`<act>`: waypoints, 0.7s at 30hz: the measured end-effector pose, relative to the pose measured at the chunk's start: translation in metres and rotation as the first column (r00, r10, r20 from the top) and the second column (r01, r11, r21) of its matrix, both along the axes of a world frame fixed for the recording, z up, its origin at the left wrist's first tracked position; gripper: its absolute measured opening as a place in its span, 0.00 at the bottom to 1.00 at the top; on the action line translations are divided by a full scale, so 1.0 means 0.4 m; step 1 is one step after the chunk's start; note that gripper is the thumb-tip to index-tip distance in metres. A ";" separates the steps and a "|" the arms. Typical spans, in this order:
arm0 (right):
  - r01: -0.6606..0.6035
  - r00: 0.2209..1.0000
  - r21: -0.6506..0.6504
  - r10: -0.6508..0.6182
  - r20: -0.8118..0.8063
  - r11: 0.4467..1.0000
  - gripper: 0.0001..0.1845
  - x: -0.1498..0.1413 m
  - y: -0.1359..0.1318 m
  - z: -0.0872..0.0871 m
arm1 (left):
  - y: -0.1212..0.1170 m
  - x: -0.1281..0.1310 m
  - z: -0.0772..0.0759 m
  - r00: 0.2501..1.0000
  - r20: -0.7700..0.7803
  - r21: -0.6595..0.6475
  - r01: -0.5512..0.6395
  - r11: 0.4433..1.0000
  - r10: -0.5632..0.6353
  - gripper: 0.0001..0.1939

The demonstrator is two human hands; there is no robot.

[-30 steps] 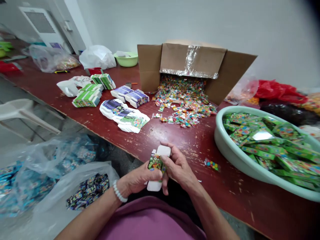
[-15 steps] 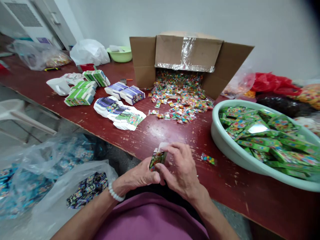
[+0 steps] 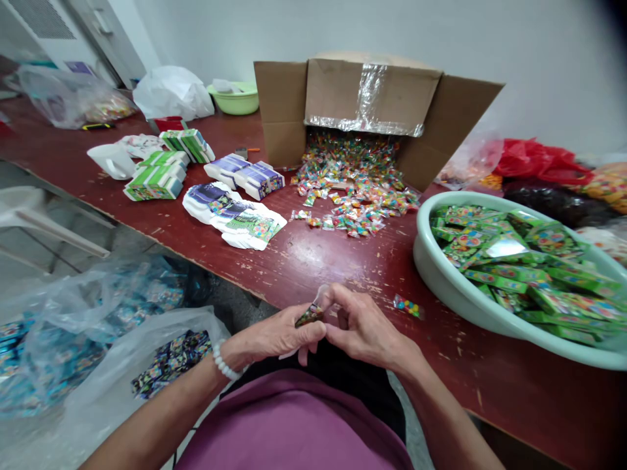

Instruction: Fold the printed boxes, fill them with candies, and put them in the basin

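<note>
1. The small printed paperboard carton (image 3: pixel 309 316) is seen nearly edge-on, tilted, its long axis slanting from lower left up to upper right. Its upper end points toward the far side of the table. It is held in the air just over the table's near edge, in front of the person's chest.
2. The left hand (image 3: pixel 274 337) is closed on the carton's lower part, gripping it between thumb and fingers. A white bead bracelet (image 3: pixel 224 361) sits on that wrist.
3. The right hand (image 3: pixel 365 324) is curled, with its fingertips (image 3: pixel 329 295) pinching the carton's upper end; the exact contact is partly hidden.
4. The dark red wooden table (image 3: pixel 313 261) has worn, chipped paint. Its front edge runs diagonally past the hands, and bare tabletop lies directly ahead of them.
5. A single candy packet (image 3: pixel 408 305) lies just beside the right hand.
6. Further right, a pale green plastic basin (image 3: pixel 422 251) holds green printed cartons (image 3: pixel 504 277).
7. Ahead lie flat printed carton blanks (image 3: pixel 234 217) and a cardboard box (image 3: pixel 372 91) on its side, with wrapped candies (image 3: pixel 355 189) spilling out.
8. Below the table edge on the left, clear plastic bags (image 3: pixel 122 313) hold dark printed cartons (image 3: pixel 170 364).
</note>
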State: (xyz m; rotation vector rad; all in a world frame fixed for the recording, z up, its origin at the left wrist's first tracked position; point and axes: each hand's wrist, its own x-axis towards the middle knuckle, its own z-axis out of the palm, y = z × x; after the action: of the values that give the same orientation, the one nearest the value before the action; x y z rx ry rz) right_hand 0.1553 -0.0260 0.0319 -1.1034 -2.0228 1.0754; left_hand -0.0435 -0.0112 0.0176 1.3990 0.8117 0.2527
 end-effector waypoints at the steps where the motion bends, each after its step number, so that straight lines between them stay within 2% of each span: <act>1: -0.016 1.000 -0.047 0.016 -0.002 0.999 0.11 0.002 0.001 -0.001 | 0.001 0.002 -0.001 1.000 -0.009 -0.017 0.015 1.000 -0.015 0.28; 3: -0.028 0.999 -0.151 0.021 -0.047 0.988 0.13 0.002 0.002 -0.010 | -0.002 0.008 -0.003 0.998 -0.011 -0.065 0.067 0.996 -0.068 0.19; 5: -0.053 0.984 -0.292 0.000 -0.179 0.955 0.14 -0.001 0.003 -0.026 | -0.009 0.014 -0.007 0.994 0.009 -0.115 0.106 0.988 -0.105 0.13; 8: -0.107 0.928 -0.404 -0.055 -0.369 0.908 0.19 -0.010 -0.001 -0.052 | -0.017 0.016 -0.012 0.999 -0.011 -0.136 0.039 0.990 -0.041 0.14; 9: -0.099 0.924 -0.389 -0.060 -0.378 0.916 0.19 -0.012 -0.003 -0.057 | -0.018 0.014 -0.014 1.000 -0.020 -0.114 0.000 0.993 -0.002 0.17; 11: -0.063 0.956 -0.301 -0.029 -0.290 0.951 0.19 -0.014 -0.010 -0.055 | -0.016 0.006 -0.016 0.999 0.004 -0.041 -0.052 0.998 0.052 0.22; 13: -0.045 0.992 -0.173 0.024 -0.124 0.984 0.22 -0.012 -0.015 -0.040 | -0.011 -0.004 -0.018 1.000 0.022 -0.001 -0.011 1.000 0.011 0.19; 15: -0.100 0.995 -0.082 0.100 -0.006 0.992 0.35 -0.007 -0.016 -0.021 | -0.007 -0.014 -0.021 0.996 -0.021 -0.024 0.091 0.996 -0.091 0.15; 18: -0.261 0.965 -0.087 0.263 0.010 0.961 0.51 0.003 -0.014 -0.001 | -0.002 -0.023 -0.029 0.981 -0.074 -0.080 0.173 0.982 -0.178 0.21; 21: -0.308 0.948 -0.115 0.315 0.041 0.944 0.55 0.008 -0.016 0.004 | 0.001 -0.028 -0.041 0.988 -0.004 -0.097 0.154 0.983 -0.155 0.26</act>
State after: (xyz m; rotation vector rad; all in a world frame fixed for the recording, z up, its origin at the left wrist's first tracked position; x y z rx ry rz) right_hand 0.1586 -0.0322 0.0337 -0.8923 -2.2624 1.3364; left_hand -0.0548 -0.0110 0.0010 1.3657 0.7114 0.0847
